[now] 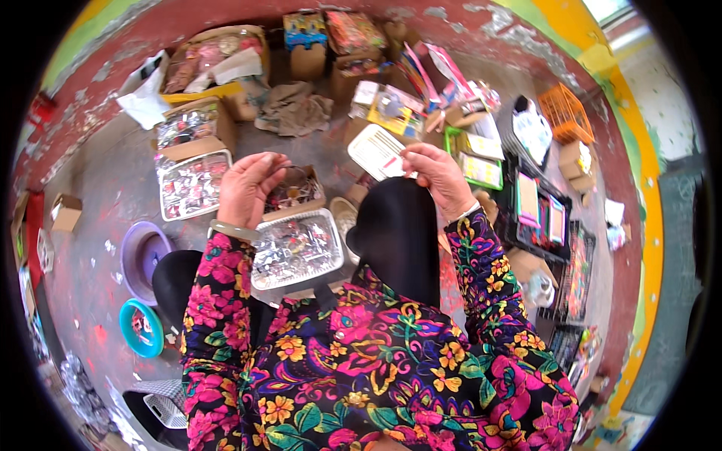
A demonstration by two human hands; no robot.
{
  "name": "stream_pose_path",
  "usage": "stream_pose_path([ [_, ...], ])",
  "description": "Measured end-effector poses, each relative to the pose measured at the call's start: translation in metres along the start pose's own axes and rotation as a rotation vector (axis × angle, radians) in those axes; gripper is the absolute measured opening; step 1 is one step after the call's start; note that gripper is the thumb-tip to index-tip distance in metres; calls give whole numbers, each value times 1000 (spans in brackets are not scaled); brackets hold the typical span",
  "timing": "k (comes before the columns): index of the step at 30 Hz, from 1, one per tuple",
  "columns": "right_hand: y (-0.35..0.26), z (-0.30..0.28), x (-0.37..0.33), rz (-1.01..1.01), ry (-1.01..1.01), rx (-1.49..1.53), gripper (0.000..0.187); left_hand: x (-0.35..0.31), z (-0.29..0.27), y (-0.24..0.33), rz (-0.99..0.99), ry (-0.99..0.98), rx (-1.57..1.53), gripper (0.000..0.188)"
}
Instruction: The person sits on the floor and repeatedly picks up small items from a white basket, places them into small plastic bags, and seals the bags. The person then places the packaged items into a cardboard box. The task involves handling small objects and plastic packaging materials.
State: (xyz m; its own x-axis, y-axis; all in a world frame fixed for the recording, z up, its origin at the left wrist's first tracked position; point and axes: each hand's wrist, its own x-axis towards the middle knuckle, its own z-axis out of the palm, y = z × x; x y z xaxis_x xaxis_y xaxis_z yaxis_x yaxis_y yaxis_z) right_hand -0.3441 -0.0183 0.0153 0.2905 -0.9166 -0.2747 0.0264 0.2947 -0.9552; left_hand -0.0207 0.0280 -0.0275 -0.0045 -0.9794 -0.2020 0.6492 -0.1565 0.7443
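Observation:
My left hand (248, 184), with a pale bangle (235, 230) at its wrist, is raised over the boxes with thumb and fingers pinched together. Something thin and dark seems to show at those fingertips, too small to name. My right hand (444, 179) is held apart from it, above my knee, also in a pinch; what it holds, if anything, I cannot make out. Beside the right fingertips lies a white tray (368, 147) with thin gold-brown strips. Below my left hand stand an open cardboard box (310, 201) of small dark items and a white basket (336, 259) of clear packets.
Another white basket (166, 214) of packets lies to the left, near a purple basin (129, 259) and a turquoise basin (156, 347). On the right stand a black crate (519, 218), a green crate (481, 183) and an orange crate (569, 113). Cardboard boxes line the far wall.

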Motion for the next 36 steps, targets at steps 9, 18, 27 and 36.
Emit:
stream_pose_path([
  [9,-19,165,71,29,-451,-231,36,-17,1,25,211,51,-184,16],
  [18,-3,187,85,-110,-390,-74,11,-23,-11,31,227,148,-155,17],
  [27,-3,179,82,-48,-368,-17,10,-22,-5,31,112,164,-56,19],
  [36,-6,179,78,-72,-400,-123,11,-22,-11,28,70,153,-15,14],
])
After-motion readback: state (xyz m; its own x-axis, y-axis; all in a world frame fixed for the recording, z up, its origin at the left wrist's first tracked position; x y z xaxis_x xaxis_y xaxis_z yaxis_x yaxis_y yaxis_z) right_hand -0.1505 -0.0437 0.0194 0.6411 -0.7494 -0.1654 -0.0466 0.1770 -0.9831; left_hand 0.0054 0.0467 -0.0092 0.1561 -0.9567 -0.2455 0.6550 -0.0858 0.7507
